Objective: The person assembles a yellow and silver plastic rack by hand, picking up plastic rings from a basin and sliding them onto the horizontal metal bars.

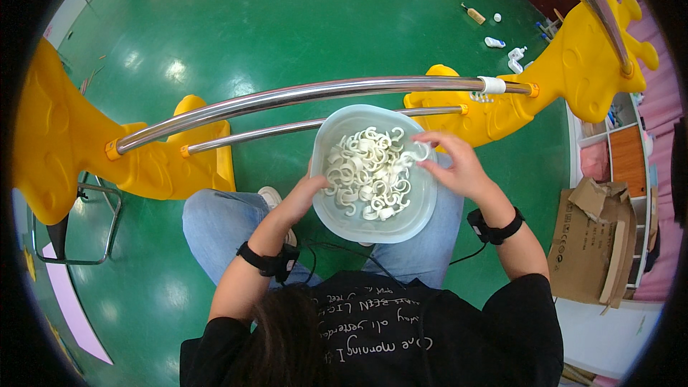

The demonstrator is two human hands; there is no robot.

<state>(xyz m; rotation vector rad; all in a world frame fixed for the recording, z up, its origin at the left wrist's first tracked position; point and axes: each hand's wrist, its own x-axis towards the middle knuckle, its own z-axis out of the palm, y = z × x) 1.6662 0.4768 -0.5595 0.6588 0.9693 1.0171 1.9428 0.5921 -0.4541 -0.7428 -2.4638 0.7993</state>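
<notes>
A pale blue-green plastic basin [331,223] rests at my lap, between my knees. Inside it lies a heap of white C-shaped plastic hooks [367,172]. My left hand [302,196] grips the basin's left side, with the thumb over the rim and the other fingers hidden behind the wall. Over the right rim, my right hand [456,165] pinches one white C-shaped hook [421,149] between thumb and fingers. Just beyond the basin runs a shiny metal bar [308,97], with a white clip [492,85] around it near its right end.
Yellow giraffe-shaped plastic stands [64,143] hold the bars at both sides. A thinner lower bar [258,133] passes behind the basin. White bottles [494,42] lie on the green floor at far right. A cardboard box [591,244] leans by a shelf [627,143].
</notes>
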